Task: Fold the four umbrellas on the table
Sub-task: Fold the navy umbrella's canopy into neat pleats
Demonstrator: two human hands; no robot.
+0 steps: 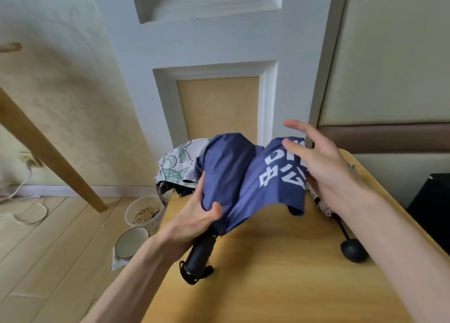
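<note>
A navy blue umbrella (pixel 238 176) with white lettering is held above the wooden table (pixel 280 274), its canopy loose and bunched. My left hand (pixel 194 220) grips it at the base of the canopy, just above its black handle (pixel 201 254). My right hand (pixel 321 167) hovers at the canopy's right side with fingers spread, fingertips at the lettered cloth. Behind lies a white floral umbrella (pixel 175 164) at the table's far edge. Another umbrella with a round black knob handle (pixel 353 251) lies under my right forearm, mostly hidden.
A white panelled door (pixel 219 55) stands right behind the table. On the floor to the left are a plastic tub of feed (pixel 143 213), a white bowl (pixel 131 242), a slanted wooden leg (pixel 48 157) and a white cable (pixel 24 201). A dark object (pixel 431 206) sits at the right.
</note>
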